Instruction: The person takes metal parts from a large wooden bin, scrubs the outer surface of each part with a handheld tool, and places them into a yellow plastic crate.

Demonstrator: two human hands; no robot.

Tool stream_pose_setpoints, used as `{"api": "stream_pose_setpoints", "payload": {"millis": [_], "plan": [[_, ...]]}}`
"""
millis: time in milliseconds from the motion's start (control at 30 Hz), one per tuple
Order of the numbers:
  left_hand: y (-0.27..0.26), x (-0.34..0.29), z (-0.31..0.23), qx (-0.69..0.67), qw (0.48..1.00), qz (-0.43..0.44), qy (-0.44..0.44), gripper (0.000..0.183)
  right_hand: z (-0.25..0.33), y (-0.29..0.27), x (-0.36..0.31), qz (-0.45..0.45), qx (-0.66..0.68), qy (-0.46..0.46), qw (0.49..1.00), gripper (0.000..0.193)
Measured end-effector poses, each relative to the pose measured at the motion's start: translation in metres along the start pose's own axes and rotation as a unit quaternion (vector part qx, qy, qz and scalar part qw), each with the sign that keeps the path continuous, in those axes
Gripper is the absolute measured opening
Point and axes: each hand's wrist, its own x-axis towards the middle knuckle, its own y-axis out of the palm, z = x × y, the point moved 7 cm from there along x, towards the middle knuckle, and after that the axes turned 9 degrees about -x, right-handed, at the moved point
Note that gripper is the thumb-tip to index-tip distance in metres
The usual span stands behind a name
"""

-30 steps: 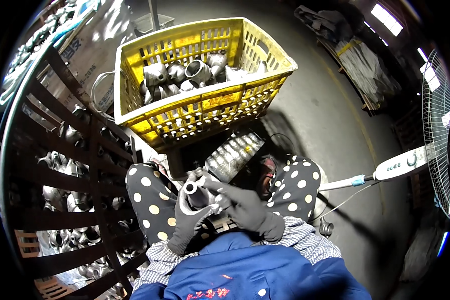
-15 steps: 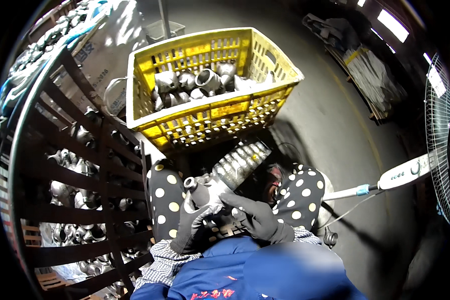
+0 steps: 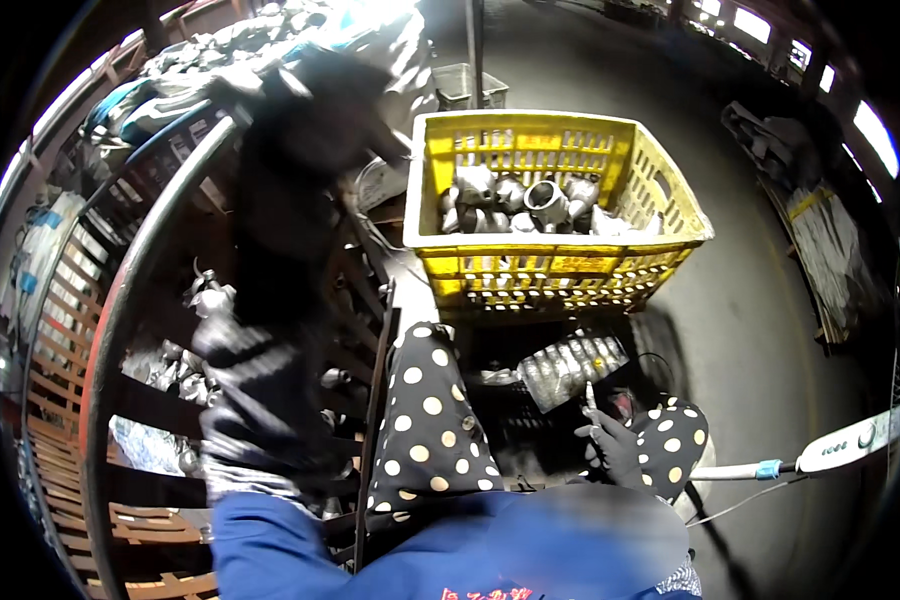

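1. Since a second ago, our left hand [image 3: 310, 110] has swung up and out over the wooden rack [image 3: 60, 400]; blurred, its grip we cannot tell.
2. Our right hand [image 3: 610, 445] pinches a thin tool [image 3: 590, 398] by our knee, below the yellow crate [image 3: 560, 270] of metal fittings [image 3: 530, 200].

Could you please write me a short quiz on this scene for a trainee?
1. True or false: the yellow crate is empty.
2. The fittings in the crate are: A grey metal; B red plastic; C wood.
3. Which of the person's hands is raised high and blurred?
Key: 1 false, it holds fittings; 2 A; 3 the left hand.
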Motion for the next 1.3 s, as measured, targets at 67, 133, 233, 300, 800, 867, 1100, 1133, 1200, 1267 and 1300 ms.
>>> {"api": "stream_pose_setpoints", "payload": {"millis": [67, 133, 233, 300, 800, 867, 1100, 1133, 1200, 1267, 1300], "plan": [[-0.02, 0.024, -0.05, 0.232, 0.971, -0.004, 0.059, 0.053, -0.003, 0.002, 0.005, 0.001, 0.001, 0.005, 1.0, 0.038], [-0.042, 0.071, -0.061, 0.416, 0.904, 0.019, 0.095, 0.051, -0.001, -0.02, -0.001, -0.023, -0.004, 0.01, 1.0, 0.039], [-0.119, 0.098, -0.138, 0.691, 0.718, 0.016, 0.079, 0.048, 0.002, 0.001, 0.006, 0.017, -0.004, -0.002, 1.0, 0.038], [-0.181, 0.12, -0.157, 0.768, 0.639, 0.032, 0.022, 0.046, 0.002, 0.003, 0.007, 0.017, -0.001, -0.008, 1.0, 0.036], [-0.083, 0.192, -0.098, 0.632, 0.769, 0.002, 0.096, 0.019, 0.004, 0.003, 0.009, 0.043, 0.062, 0.021, 0.997, 0.036], [-0.018, 0.178, -0.045, 0.421, 0.905, -0.023, 0.062, 0.02, 0.001, 0.012, 0.017, 0.059, 0.058, 0.016, 0.996, 0.037], [-0.055, 0.258, 0.235, 0.395, 0.907, -0.07, -0.125, 0.053, -0.007, 0.018, 0.025, 0.065, 0.069, 0.044, 0.995, 0.039], [-0.094, 0.272, 0.249, 0.439, 0.882, -0.088, -0.146, 0.062, -0.009, 0.024, 0.027, 0.072, 0.078, 0.039, 0.994, 0.04], [-0.099, 0.272, 0.291, 0.338, 0.903, -0.129, -0.231, 0.056, -0.008, 0.019, 0.03, 0.066, 0.074, 0.056, 0.993, 0.039], [-0.075, 0.253, 0.314, 0.232, 0.896, -0.173, -0.336, 0.044, -0.013, 0.016, 0.033, 0.069, 0.079, 0.064, 0.992, 0.039], [-0.048, 0.248, 0.322, 0.228, 0.898, -0.139, -0.351, 0.04, -0.01, 0.014, 0.033, 0.07, 0.087, 0.061, 0.992, 0.039]]}}
